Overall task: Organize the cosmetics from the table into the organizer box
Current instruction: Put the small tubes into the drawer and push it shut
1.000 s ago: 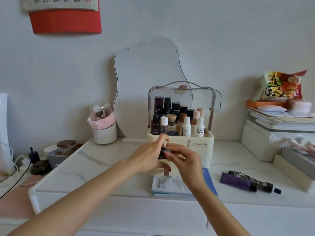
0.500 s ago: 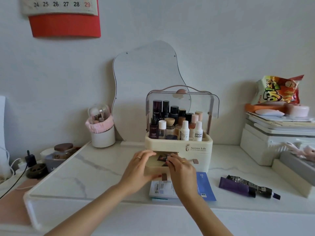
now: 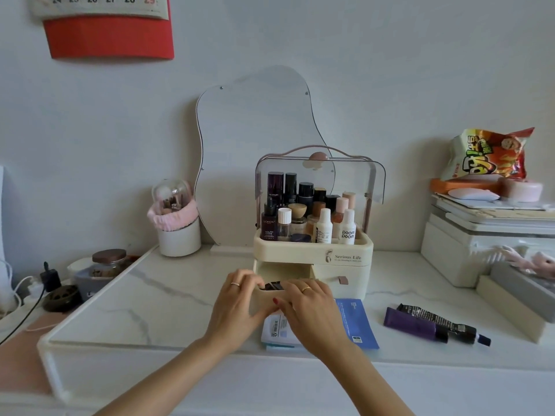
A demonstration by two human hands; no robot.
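Note:
The cream organizer box (image 3: pixel 345 267) stands mid-table with its clear lid (image 3: pixel 372 181) raised and several bottles (image 3: pixel 322 226) upright in the top tray. Its left drawer (image 3: pixel 265 301) is pulled out, and small dark cosmetics (image 3: pixel 271 285) lie inside. My left hand (image 3: pixel 237 307) clasps the drawer's left front corner, fingers over the rim, thumb along the front. My right hand (image 3: pixel 312 310) holds the drawer front from the right, fingers over the rim. A blue and white sachet (image 3: pixel 357 322) lies under my right hand. A purple tube (image 3: pixel 411 324) and a black tube (image 3: pixel 435 319) lie to the right.
A wavy mirror (image 3: pixel 255 139) leans on the wall behind the box. A white brush holder (image 3: pixel 177 229) and a lidded jar (image 3: pixel 108 262) are at the left, with cables beyond. Stacked white boxes (image 3: pixel 480 244), a snack bag (image 3: pixel 489 154) and a grey box (image 3: pixel 522 289) crowd the right.
Both hands came down from in front of the top tray with a small dark item to the open left drawer. The item now lies in the drawer and the hands hold its front.

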